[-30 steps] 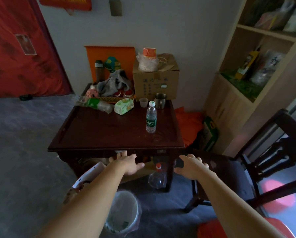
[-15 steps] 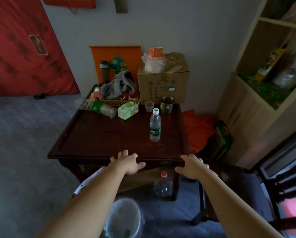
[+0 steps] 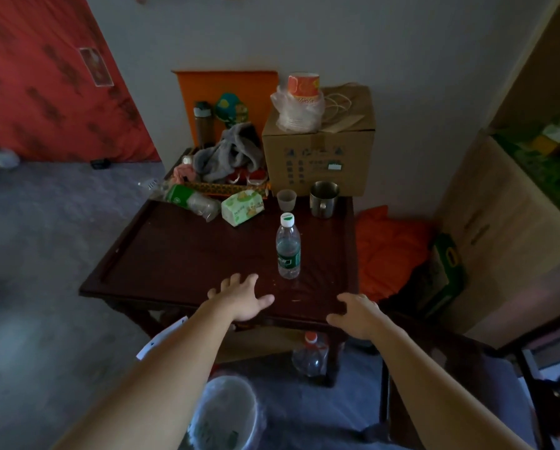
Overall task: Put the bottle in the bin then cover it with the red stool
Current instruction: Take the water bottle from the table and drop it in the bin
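Left hand (image 3: pixel 239 298) and right hand (image 3: pixel 358 315) both spread open, empty, over the surface (image 3: pixel 181 254) near edge. Water bottle (image 3: pixel 287 251) stands upright, long axis vertical, white cap up, green label unreadable.

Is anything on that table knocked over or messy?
Yes. A green-labelled plastic packet lies on its side at the table's back edge, beside a heaped grey cloth. The water bottle stands upright, untouched.

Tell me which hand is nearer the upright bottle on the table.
Left. The left hand is open just below-left of the bottle; the right hand is open further off, below-right at the table edge.
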{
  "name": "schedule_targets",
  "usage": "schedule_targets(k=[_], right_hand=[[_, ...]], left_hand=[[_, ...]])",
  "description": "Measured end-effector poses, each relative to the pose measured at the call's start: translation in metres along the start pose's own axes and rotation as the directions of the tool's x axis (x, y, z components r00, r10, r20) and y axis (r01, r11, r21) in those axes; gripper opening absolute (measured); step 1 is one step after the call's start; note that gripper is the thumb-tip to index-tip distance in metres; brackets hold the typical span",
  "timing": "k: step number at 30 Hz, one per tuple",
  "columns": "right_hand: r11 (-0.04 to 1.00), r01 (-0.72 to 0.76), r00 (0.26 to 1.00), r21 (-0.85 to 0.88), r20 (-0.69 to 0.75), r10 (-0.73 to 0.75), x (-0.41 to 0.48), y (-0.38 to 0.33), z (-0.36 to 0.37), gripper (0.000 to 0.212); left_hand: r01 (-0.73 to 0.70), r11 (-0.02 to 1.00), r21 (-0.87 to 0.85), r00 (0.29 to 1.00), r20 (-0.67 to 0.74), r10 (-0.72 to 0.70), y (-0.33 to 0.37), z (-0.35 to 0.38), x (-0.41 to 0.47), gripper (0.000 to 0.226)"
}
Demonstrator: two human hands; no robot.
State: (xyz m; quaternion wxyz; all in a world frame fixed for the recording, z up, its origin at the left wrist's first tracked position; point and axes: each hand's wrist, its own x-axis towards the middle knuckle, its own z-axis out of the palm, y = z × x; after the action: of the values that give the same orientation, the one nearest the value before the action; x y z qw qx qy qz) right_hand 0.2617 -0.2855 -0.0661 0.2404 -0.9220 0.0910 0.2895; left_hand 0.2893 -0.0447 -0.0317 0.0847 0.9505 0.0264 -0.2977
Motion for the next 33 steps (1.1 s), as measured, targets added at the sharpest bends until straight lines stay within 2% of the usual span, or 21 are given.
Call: schedule_targets(k=[6,16,24,33], right_hand=[[0.999,0.015,1.0,0.045,0.008,-0.015,0.036,-0.001,0.0,0.075],[0.993,0.044,0.999,0.111,-0.019,-0.042,0.105,-0.032,-0.005,0.069],[0.949,0.028,0.997,0.315,-0.072,-0.006,0.161,-0.067,0.014,0.094],[0.865,0.09,0.994,0.494,-0.096,-0.049,0.195,-0.072,0.039,0.104]], left_hand=[[0.015,0.999,-0.043,0.999,-0.038,-0.017,-0.001,0.0,0.035,0.08],[-0.059,0.992,-0.109,0.998,-0.015,0.058,-0.008,-0.023,0.106,0.088],[-0.158,0.968,-0.196,0.986,0.025,0.166,-0.026,-0.027,0.167,0.099],[-0.184,0.948,-0.26,0.974,0.08,0.211,-0.031,-0.017,0.205,0.106]])
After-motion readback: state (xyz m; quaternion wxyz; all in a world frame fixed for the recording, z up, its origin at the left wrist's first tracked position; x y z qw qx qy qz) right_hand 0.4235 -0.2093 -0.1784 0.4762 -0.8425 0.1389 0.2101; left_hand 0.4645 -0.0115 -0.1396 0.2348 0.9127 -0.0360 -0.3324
